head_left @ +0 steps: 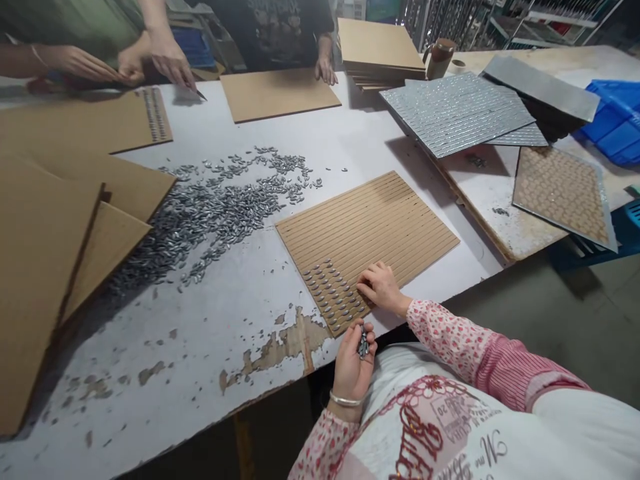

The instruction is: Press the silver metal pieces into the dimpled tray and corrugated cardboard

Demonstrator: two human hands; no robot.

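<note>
My left hand [354, 363], a bracelet at its wrist, is cupped at the table's near edge. Its fingers curl round a small heap of grey spindle-shaped metal pieces [363, 341]. Over the near part of a grooved brown board [365, 220] is my right hand [381, 287], fingers bent and pressed together at the surface. Whether a piece sits between those fingertips is too small to tell. Several rows of the same pieces [333, 293] lie spaced along the grooves at the board's near left corner, left of my right hand. The board's remaining grooves look bare.
A large loose pile of metal pieces [215, 213] spreads left of the board. Brown boards [45, 267] overlap at the left. Silvery filled boards [460, 110] rest at the right, near a blue crate [617, 120]. Across the table, co-workers' hands [173, 60] are beside other boards.
</note>
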